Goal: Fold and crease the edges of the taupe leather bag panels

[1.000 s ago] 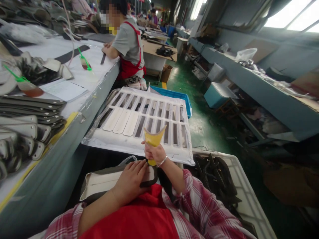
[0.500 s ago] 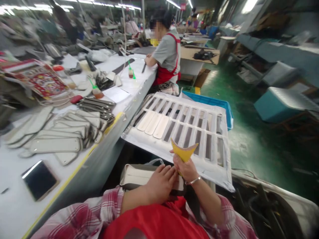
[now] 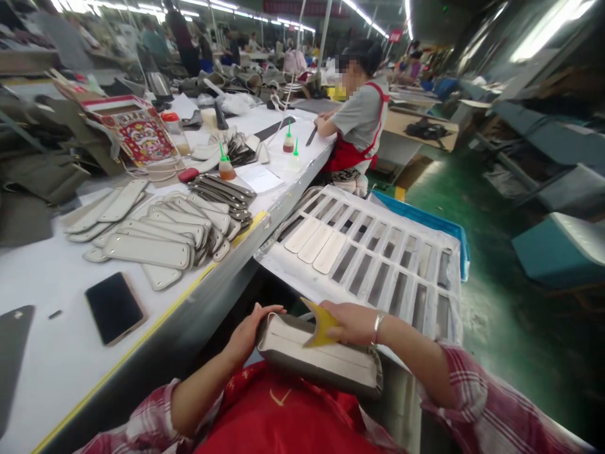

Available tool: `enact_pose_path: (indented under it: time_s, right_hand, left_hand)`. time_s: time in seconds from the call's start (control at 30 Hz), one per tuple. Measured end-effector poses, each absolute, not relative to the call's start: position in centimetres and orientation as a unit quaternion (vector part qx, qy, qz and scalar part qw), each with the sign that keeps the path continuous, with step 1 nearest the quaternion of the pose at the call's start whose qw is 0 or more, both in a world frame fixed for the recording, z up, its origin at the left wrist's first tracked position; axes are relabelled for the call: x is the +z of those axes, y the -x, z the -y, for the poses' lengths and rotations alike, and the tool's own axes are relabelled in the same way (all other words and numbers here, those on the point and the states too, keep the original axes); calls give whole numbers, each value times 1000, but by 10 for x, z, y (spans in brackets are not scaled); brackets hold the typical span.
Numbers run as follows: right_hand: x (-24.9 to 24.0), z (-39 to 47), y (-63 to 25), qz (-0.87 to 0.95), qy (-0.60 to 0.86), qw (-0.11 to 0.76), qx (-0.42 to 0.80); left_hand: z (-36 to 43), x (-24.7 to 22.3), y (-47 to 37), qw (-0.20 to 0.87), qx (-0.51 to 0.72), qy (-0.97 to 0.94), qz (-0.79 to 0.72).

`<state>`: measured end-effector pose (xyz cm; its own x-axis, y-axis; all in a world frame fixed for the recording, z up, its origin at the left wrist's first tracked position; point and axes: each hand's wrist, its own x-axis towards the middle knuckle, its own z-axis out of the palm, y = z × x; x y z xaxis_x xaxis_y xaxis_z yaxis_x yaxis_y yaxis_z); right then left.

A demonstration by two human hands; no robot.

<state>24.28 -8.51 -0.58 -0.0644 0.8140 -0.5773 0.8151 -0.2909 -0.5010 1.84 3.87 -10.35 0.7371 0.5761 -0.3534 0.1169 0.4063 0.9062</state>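
A grey bag-like piece (image 3: pixel 326 372) with a cream inner face lies across my lap, its long side tilted down to the right. My left hand (image 3: pixel 250 331) is at its left end, thumb and fingers round the upper left corner. In my right hand (image 3: pixel 352 321) is a yellow piece with a curved, notched edge (image 3: pixel 319 325), pinched between thumb and fingers over the cream face. Three cream strips (image 3: pixel 314 244) lie on the white slotted rack (image 3: pixel 278 258) beyond my hands.
On the white table (image 3: pixel 61 378) at left are a phone (image 3: pixel 116 308), stacked pale strips (image 3: pixel 146 243), glue bottles (image 3: pixel 225 165) and a printed box (image 3: pixel 142 135). A person in a red apron (image 3: pixel 362 120) works farther along. Behind the rack stands a blue crate (image 3: pixel 466 252).
The view has swung left. My left hand has moved from the middle of the grey piece to its left end. My right hand has turned the yellow piece sideways and lowered it over the cream face.
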Motion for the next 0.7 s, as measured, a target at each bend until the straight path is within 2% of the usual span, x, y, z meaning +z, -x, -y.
enact_pose_path:
  time_s: [0.1,0.2,0.33,0.43,0.57,0.7]
  right_hand:
    - [-12,56,-239,-625,-680,55,-381]
    - [-25,32,-227,-639,-688,59,-337]
    - [-46,3,-213,-686,-704,64,-176]
    - [-58,-19,-208,-758,-643,40,-102]
    - [-67,-44,-202,-836,-543,-10,-79]
    - [-70,-59,-193,-881,-466,-23,-79]
  left_hand:
    - [-32,-112,-22,764,132,-549,-313]
    - [-33,-116,-17,789,128,-525,-292]
    - [-33,-119,-16,848,130,-425,-289]
    - [-32,-116,-20,906,139,-298,-266]
    - [-36,-111,-21,948,153,-168,-223]
    - [-47,-110,-13,953,120,-165,-226]
